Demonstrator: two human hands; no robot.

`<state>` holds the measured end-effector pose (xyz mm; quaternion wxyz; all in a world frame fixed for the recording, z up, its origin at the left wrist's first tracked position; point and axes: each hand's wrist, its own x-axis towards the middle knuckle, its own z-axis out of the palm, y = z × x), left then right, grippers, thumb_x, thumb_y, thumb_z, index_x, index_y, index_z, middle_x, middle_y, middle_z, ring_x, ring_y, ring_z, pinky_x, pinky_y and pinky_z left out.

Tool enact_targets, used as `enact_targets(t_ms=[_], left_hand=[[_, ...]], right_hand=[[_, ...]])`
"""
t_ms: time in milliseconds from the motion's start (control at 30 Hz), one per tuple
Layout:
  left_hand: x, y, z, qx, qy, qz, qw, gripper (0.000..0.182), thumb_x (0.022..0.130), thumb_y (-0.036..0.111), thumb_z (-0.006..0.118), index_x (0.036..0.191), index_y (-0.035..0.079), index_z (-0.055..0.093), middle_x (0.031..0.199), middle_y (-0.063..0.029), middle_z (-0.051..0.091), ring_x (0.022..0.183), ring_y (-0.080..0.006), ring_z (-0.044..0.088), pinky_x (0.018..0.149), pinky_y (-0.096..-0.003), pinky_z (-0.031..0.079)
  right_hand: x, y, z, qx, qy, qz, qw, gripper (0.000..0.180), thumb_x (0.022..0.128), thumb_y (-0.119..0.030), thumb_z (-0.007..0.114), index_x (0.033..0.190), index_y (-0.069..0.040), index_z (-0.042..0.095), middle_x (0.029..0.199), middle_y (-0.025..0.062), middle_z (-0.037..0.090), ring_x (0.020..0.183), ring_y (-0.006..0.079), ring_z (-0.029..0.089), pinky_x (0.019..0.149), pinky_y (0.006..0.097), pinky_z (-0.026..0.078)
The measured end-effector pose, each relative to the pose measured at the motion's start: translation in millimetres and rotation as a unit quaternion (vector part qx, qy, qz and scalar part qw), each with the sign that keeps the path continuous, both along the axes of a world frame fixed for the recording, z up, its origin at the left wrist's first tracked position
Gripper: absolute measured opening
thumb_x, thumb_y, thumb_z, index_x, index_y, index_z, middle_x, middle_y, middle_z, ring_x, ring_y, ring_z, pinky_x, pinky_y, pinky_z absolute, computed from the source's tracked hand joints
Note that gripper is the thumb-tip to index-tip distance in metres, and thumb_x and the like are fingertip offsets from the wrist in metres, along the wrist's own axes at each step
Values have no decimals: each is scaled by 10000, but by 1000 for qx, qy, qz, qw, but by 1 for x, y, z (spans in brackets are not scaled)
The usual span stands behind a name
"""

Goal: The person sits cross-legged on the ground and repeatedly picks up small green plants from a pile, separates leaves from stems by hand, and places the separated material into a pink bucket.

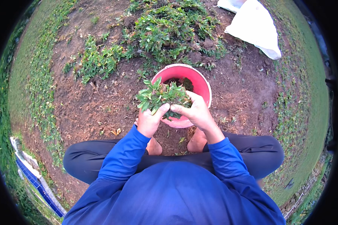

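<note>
Both of my hands hold a clump of leafy green plants (169, 95) above a bucket with a pink inside (201, 84). My left hand (149, 121) grips the clump from its near left side, thumb on top. From the right, my right hand (197, 111) closes on it with thumb and fingers. Some fingers of each hand are hidden under the leaves. Down in the bucket lies dark soil-like material with some greenery (187, 83), partly covered by the clump. The bucket stands on bare soil just beyond my bare feet (196, 142).
Beyond the bucket spreads a large heap of leafy plants (169, 31), with a smaller patch (98, 60) to its left. A white sack (253, 26) lies at the far right. Strips of grass flank the brown soil (81, 112). At the lower left is a blue-and-white structure (39, 182).
</note>
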<state>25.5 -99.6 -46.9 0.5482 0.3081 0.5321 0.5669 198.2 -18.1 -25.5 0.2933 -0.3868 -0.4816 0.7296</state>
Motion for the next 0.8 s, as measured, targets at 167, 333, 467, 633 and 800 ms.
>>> enact_targets(t_ms=[167,333,467,633,800], left_hand=[[-10,5,7,-52,-36,-5,998,353,985,159,716,1294,1,650,1232,-73,704,1101,-159,657,962,-329,521],[-27,9,14,-96,-154,-40,982,353,1013,179,677,1317,4,639,1237,-80,700,1096,-167,671,953,-344,541],[-33,10,12,-146,-174,-95,969,368,1011,198,678,1320,1,638,1231,-78,703,1087,-163,676,950,-345,544],[-47,20,14,-96,-90,-14,991,381,1003,242,687,1304,13,642,1181,-70,722,1011,-165,699,887,-343,573],[-82,23,21,-100,-103,158,977,306,996,229,665,1231,34,685,1110,-88,749,910,-184,733,783,-359,609]], right_hand=[[-3,-7,6,-6,23,26,999,397,884,-47,794,1250,27,660,1101,69,754,979,100,663,886,318,560],[3,-4,19,9,2,87,996,359,873,-40,785,1210,13,673,1011,86,759,897,128,679,775,344,572],[8,9,22,272,-113,155,943,331,784,-93,798,1066,27,675,895,189,713,820,306,710,717,401,548],[21,13,21,299,-242,209,899,305,723,-118,763,959,38,651,851,248,664,865,421,690,714,457,534],[29,26,18,93,-64,-29,993,366,900,-116,789,1232,-10,679,1155,30,701,1053,132,638,962,331,521]])
